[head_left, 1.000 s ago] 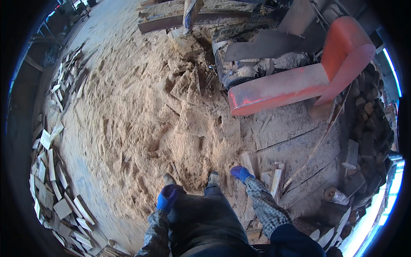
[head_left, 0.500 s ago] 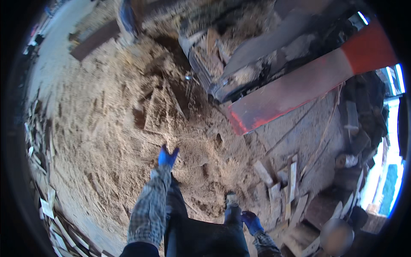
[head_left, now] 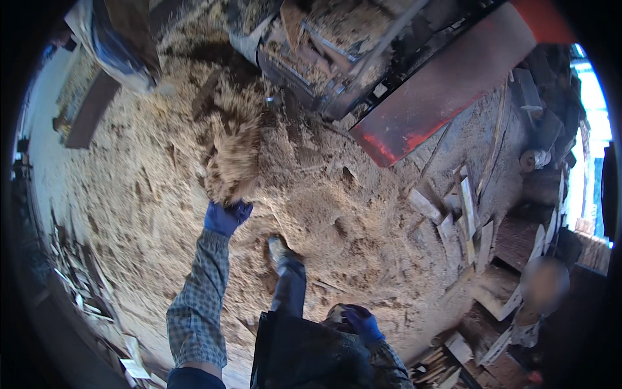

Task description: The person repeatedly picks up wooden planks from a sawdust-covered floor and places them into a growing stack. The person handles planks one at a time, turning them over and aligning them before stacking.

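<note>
My left hand [head_left: 227, 217], in a blue glove, reaches forward with its fingers closed on the near end of a flat piece heaped with sawdust [head_left: 234, 142]. Motion smears that piece, and its kind does not show clearly. Sawdust lies thick on the ground [head_left: 311, 188] all around it. Low in the view, my right hand [head_left: 363, 323], also blue-gloved, hangs beside my dark apron [head_left: 311, 353]. Its fingers are partly hidden, and I cannot make out anything in them. One of my shoes [head_left: 277, 247] stands in the sawdust between the hands.
A red-edged metal beam [head_left: 447, 84] slants across the upper right, beside dusty machinery [head_left: 311, 58]. Wood offcuts [head_left: 463, 214] lie to the right, more scraps [head_left: 91, 298] to the left. A curved dark piece [head_left: 94, 110] and a plastic-like sheet [head_left: 116, 52] are at upper left.
My left hand has closed on the near end of the sawdust-covered piece, which is now blurred by motion. One foot has stepped forward. The view has shifted, with the beam higher in it.
</note>
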Demonstrator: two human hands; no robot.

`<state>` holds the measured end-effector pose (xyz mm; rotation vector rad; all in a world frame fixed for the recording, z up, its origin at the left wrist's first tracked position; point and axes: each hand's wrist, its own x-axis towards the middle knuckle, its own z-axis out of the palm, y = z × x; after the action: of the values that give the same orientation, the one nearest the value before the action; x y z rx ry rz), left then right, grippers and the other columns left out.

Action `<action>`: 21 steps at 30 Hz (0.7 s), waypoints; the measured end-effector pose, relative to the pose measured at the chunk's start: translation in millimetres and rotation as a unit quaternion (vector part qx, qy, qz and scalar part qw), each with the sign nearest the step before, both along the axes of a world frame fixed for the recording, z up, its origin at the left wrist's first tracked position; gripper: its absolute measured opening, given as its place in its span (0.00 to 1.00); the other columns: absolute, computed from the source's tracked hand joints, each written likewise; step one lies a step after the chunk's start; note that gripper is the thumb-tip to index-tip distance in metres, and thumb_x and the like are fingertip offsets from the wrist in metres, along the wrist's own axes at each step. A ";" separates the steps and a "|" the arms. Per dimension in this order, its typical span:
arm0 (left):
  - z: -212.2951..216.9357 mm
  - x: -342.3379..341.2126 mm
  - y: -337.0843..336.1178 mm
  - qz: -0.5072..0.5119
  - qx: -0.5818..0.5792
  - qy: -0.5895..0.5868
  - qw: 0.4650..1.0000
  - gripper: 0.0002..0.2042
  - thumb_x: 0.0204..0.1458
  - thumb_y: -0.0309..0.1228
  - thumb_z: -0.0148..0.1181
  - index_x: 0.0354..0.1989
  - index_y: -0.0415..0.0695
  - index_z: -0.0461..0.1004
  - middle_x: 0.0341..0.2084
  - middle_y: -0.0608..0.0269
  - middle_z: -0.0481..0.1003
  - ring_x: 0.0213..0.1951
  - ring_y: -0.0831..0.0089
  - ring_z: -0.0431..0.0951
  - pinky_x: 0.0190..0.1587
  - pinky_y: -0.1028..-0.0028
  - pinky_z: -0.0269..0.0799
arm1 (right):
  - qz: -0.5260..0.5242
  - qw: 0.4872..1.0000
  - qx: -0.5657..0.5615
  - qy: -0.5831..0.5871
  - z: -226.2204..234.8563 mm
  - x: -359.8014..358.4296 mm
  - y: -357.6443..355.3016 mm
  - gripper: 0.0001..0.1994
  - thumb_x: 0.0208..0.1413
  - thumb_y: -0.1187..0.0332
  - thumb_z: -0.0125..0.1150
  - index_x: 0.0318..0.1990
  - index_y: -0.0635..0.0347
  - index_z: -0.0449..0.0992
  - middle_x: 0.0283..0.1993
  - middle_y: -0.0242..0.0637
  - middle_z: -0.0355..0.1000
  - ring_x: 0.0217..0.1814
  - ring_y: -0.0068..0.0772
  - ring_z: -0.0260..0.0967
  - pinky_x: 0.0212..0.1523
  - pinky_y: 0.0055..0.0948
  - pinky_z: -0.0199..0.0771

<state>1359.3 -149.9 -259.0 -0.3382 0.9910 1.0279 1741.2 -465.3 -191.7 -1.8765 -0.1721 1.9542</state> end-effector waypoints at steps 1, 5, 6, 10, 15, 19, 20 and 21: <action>3.8 -17.8 -11.6 -0.029 0.001 0.045 0.999 0.13 0.52 0.37 0.56 0.47 0.54 0.72 0.34 0.67 0.73 0.27 0.71 0.71 0.44 0.56 0.74 | -0.021 0.998 0.018 0.057 0.5 -26.2 19.5 0.16 0.58 0.68 0.55 0.52 0.64 0.69 0.45 0.38 0.73 0.46 0.27 0.71 0.45 0.25 0.71; 78.2 26.3 -54.4 -0.346 0.099 0.347 0.866 0.19 0.47 0.37 0.63 0.46 0.41 0.72 0.33 0.64 0.74 0.28 0.74 0.76 0.25 0.72 0.78 | -0.045 0.979 0.051 0.195 33.1 -88.1 82.6 0.18 0.59 0.63 0.54 0.53 0.62 0.68 0.46 0.38 0.73 0.47 0.29 0.71 0.46 0.27 0.72; 93.8 34.9 -62.7 -0.371 0.080 0.363 0.851 0.18 0.47 0.36 0.63 0.43 0.39 0.73 0.31 0.64 0.75 0.28 0.75 0.76 0.24 0.73 0.77 | -0.055 0.972 0.110 0.201 34.9 -91.2 84.8 0.18 0.59 0.62 0.53 0.53 0.62 0.68 0.46 0.39 0.73 0.47 0.30 0.71 0.46 0.28 0.72; 165.8 50.8 -75.8 -0.415 0.109 0.357 0.830 0.16 0.46 0.36 0.64 0.39 0.37 0.75 0.25 0.62 0.76 0.27 0.75 0.77 0.24 0.76 0.76 | -0.147 0.961 0.157 0.175 23.0 -79.2 35.1 0.16 0.58 0.63 0.55 0.50 0.62 0.72 0.44 0.39 0.74 0.44 0.30 0.72 0.46 0.29 0.72; 220.9 -6.9 -45.4 -0.528 0.076 0.431 0.728 0.15 0.42 0.35 0.66 0.32 0.34 0.75 0.24 0.55 0.77 0.25 0.66 0.79 0.37 0.70 0.77 | 0.073 0.991 0.114 -0.006 14.3 -34.2 -51.6 0.13 0.55 0.64 0.58 0.43 0.62 0.76 0.39 0.36 0.75 0.39 0.28 0.73 0.42 0.27 0.72; 245.8 -88.4 -69.0 -0.566 -0.026 0.469 0.678 0.13 0.44 0.35 0.63 0.32 0.37 0.77 0.25 0.52 0.77 0.23 0.68 0.77 0.30 0.71 0.75 | 0.233 0.960 0.105 -0.114 -59.6 21.1 -134.0 0.14 0.52 0.62 0.60 0.40 0.62 0.76 0.36 0.35 0.75 0.33 0.27 0.72 0.36 0.28 0.73; 241.2 -128.9 -92.4 -0.583 -0.072 0.486 0.648 0.14 0.44 0.36 0.63 0.33 0.36 0.76 0.27 0.51 0.77 0.25 0.68 0.77 0.31 0.70 0.74 | 0.202 0.969 0.084 -0.114 -58.5 34.6 -142.7 0.14 0.51 0.62 0.61 0.39 0.63 0.76 0.35 0.35 0.75 0.32 0.27 0.72 0.34 0.29 0.73; 244.2 -178.4 -127.7 -0.584 -0.099 0.515 0.620 0.15 0.45 0.36 0.62 0.34 0.36 0.76 0.28 0.51 0.76 0.27 0.67 0.76 0.33 0.70 0.73 | 0.170 0.978 0.065 -0.104 -58.8 40.5 -146.5 0.14 0.51 0.61 0.61 0.39 0.64 0.76 0.34 0.36 0.75 0.32 0.28 0.72 0.32 0.30 0.73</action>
<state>1180.8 -277.6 -14.9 0.8180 1.9450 -0.2634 1781.7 -611.8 -250.4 -2.0674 -0.7082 1.8914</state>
